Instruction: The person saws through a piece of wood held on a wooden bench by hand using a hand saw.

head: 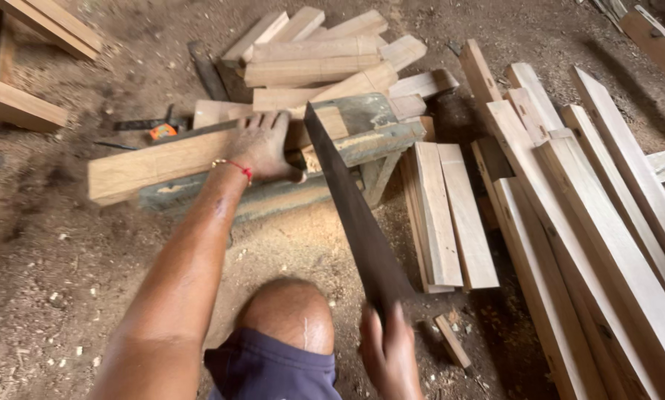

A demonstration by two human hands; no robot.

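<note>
Many cut boards (451,215) beside saw (354,215), plank (162,163).

We press our left hand (262,148) flat on a long pale wooden plank (162,163) that lies across a low grey wooden sawhorse (362,144). Our right hand (390,354) grips the handle of a dark metal handsaw (354,207), whose blade tip meets the plank just beside the thumb. Pale wooden boards (584,222) lie on the right.
</note>
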